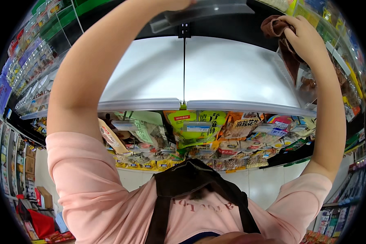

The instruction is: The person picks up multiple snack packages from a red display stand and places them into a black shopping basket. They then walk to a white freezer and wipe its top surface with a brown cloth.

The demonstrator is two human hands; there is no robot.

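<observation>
At the top edge, my left hand (178, 4) is partly cut off by the frame. It is at a blurred, tilted clear plastic panel (204, 13) and seems to grip it, though the fingertips are hidden. A bunched brown cloth (288, 45) is in my right hand (306, 38), one corner hanging down beside a clear shelf side panel (288, 73). Between my arms are two bare white shelf boards, the left (146, 73) and the right (231, 70), with a dark seam between them. A clear price-label strip (247, 105) runs along their front edge.
Bagged snacks, among them a green bag (195, 122) and an orange bag (241, 125), hang below the boards. Clear jars (33, 61) fill shelves at the left. More packaged goods (347, 82) stand at the right. A cardboard box (45, 196) is at the lower left.
</observation>
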